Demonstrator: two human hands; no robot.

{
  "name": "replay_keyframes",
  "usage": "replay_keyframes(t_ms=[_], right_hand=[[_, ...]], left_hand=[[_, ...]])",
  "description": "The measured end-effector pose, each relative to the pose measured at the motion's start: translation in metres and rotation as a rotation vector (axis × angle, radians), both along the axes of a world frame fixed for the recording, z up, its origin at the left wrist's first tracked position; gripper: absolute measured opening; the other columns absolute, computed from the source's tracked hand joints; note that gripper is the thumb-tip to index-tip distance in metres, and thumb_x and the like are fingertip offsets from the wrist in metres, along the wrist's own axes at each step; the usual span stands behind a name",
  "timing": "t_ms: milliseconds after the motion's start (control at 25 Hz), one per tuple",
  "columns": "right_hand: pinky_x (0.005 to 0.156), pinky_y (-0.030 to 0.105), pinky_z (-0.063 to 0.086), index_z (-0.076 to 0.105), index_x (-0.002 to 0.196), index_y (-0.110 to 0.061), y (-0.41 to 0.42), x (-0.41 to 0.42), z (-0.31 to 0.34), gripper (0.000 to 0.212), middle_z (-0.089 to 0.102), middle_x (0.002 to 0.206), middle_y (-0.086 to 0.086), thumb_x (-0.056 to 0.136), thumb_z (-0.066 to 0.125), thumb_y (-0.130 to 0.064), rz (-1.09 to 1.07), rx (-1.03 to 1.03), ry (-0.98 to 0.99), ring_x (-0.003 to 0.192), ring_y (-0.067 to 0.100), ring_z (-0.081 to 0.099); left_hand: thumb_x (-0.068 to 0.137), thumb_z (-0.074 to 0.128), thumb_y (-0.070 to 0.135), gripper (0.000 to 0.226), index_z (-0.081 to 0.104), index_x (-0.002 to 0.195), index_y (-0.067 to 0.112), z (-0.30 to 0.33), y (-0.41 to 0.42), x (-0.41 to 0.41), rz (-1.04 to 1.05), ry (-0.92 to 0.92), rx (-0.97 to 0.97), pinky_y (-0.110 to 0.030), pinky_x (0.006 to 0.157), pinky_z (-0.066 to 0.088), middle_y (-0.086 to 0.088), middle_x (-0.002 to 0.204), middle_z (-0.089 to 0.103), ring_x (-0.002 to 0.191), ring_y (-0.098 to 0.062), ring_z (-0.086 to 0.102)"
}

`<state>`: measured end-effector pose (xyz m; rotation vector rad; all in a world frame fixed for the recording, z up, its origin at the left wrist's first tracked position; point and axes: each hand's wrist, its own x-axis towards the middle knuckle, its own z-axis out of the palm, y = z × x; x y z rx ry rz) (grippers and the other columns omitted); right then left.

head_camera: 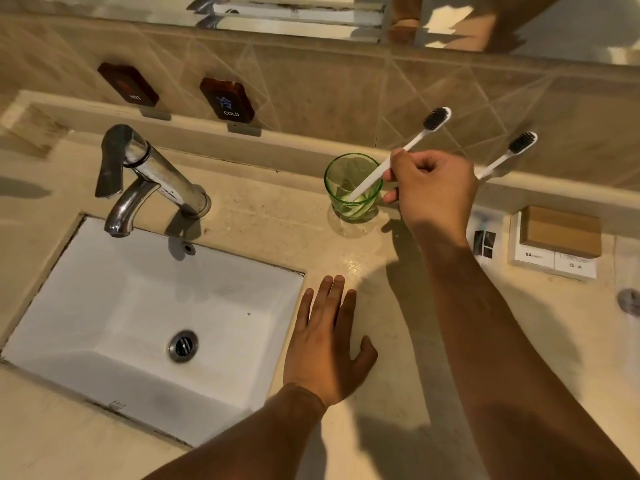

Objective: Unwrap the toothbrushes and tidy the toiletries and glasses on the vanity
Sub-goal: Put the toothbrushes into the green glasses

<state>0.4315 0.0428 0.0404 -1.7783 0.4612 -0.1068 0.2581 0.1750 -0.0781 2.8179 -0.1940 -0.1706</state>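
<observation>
A green glass (353,188) stands on the vanity top right of the tap. A white toothbrush (420,133) with black bristles leans in it, handle end at the bottom of the glass. My right hand (433,192) grips that toothbrush's handle just above the rim. A second white toothbrush (509,154) with black bristles sticks up behind my right hand; its lower part is hidden, so what it stands in cannot be seen. My left hand (329,344) lies flat with straight fingers on the counter beside the sink.
A white rectangular sink (104,306) with a chrome tap (145,174) fills the left. Hot and cold signs (227,100) sit on the tiled back wall. A brown-and-white box (557,240) and a small packet (485,242) lie at the right. A mirror runs along the top.
</observation>
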Motion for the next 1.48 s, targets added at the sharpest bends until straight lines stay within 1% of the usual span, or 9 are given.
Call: replay_keyframes(t_ms=[120, 200, 320, 400, 720, 800, 1000, 1240, 1480], right_hand=[[0.04, 0.023, 0.053, 0.077, 0.071, -0.014, 0.005, 0.001, 0.0, 0.029, 0.069, 0.054, 0.002, 0.093, 0.063, -0.028, 0.049, -0.117, 0.025, 0.043, 0.008, 0.062], [0.05, 0.021, 0.055, 0.077, 0.068, -0.013, 0.009, 0.003, -0.002, 0.031, 0.068, 0.053, 0.003, 0.092, 0.063, -0.026, 0.073, -0.164, 0.026, 0.042, 0.008, 0.061], [0.07, 0.035, 0.059, 0.076, 0.064, -0.012, 0.013, 0.008, -0.009, 0.034, 0.068, 0.054, 0.005, 0.091, 0.063, -0.028, 0.075, -0.193, 0.033, 0.056, 0.023, 0.069], [0.074, 0.04, 0.059, 0.076, 0.064, -0.012, 0.015, 0.01, -0.012, 0.036, 0.069, 0.055, 0.005, 0.092, 0.062, -0.029, 0.073, -0.21, 0.038, 0.059, 0.026, 0.069], [0.07, 0.037, 0.06, 0.079, 0.071, -0.014, 0.012, 0.017, -0.016, 0.03, 0.07, 0.058, 0.002, 0.092, 0.064, -0.029, 0.052, -0.274, 0.027, 0.059, 0.022, 0.069], [0.069, 0.039, 0.061, 0.08, 0.073, -0.015, 0.011, 0.018, -0.016, 0.026, 0.071, 0.06, 0.001, 0.091, 0.066, -0.028, 0.062, -0.269, 0.04, 0.058, 0.022, 0.069], [0.066, 0.041, 0.064, 0.079, 0.072, -0.015, 0.008, 0.021, -0.013, 0.026, 0.07, 0.057, 0.001, 0.092, 0.065, -0.025, 0.08, -0.284, 0.081, 0.047, 0.016, 0.068], [0.07, 0.042, 0.063, 0.078, 0.07, -0.014, 0.009, 0.022, -0.013, 0.027, 0.07, 0.057, 0.004, 0.09, 0.064, -0.025, 0.093, -0.308, 0.119, 0.057, 0.025, 0.07], [0.067, 0.037, 0.062, 0.076, 0.064, -0.014, 0.006, 0.02, -0.007, 0.032, 0.068, 0.052, 0.003, 0.091, 0.063, -0.027, 0.117, -0.288, 0.144, 0.049, 0.019, 0.066]], left_hand=[[0.092, 0.046, 0.048, 0.069, 0.037, 0.152, 0.014, -0.001, 0.0, 0.0, -0.005, 0.008, 0.012, -0.048, 0.124, 0.018, -0.007, 0.164, 0.027, 0.155, -0.023, 0.012], [0.093, 0.044, 0.049, 0.07, 0.035, 0.153, 0.016, -0.001, 0.001, 0.0, 0.0, 0.02, 0.025, -0.048, 0.125, 0.017, -0.006, 0.165, 0.025, 0.156, -0.022, 0.01], [0.093, 0.04, 0.052, 0.07, 0.032, 0.155, 0.019, -0.001, 0.001, 0.001, 0.003, 0.037, 0.036, -0.047, 0.125, 0.015, -0.004, 0.166, 0.022, 0.156, -0.021, 0.008], [0.093, 0.04, 0.052, 0.07, 0.032, 0.154, 0.019, -0.001, 0.0, 0.001, 0.004, 0.037, 0.039, -0.047, 0.126, 0.014, -0.004, 0.166, 0.023, 0.156, -0.021, 0.009], [0.093, 0.039, 0.053, 0.071, 0.031, 0.155, 0.02, -0.002, 0.0, 0.001, 0.014, 0.049, 0.043, -0.046, 0.126, 0.014, -0.003, 0.166, 0.021, 0.156, -0.021, 0.008], [0.092, 0.037, 0.054, 0.071, 0.03, 0.155, 0.021, -0.001, -0.001, 0.001, 0.015, 0.056, 0.035, -0.047, 0.126, 0.015, -0.003, 0.167, 0.02, 0.156, -0.02, 0.007], [0.093, 0.035, 0.056, 0.071, 0.03, 0.155, 0.021, -0.001, -0.001, 0.002, 0.015, 0.063, 0.033, -0.048, 0.125, 0.015, -0.003, 0.167, 0.02, 0.156, -0.02, 0.008], [0.093, 0.036, 0.056, 0.072, 0.029, 0.155, 0.021, -0.001, 0.0, 0.001, 0.012, 0.058, 0.024, -0.047, 0.126, 0.016, -0.002, 0.167, 0.02, 0.156, -0.02, 0.008], [0.093, 0.036, 0.056, 0.071, 0.031, 0.154, 0.021, -0.001, -0.001, 0.002, 0.011, 0.053, 0.022, -0.048, 0.125, 0.017, -0.003, 0.167, 0.021, 0.156, -0.021, 0.01]])
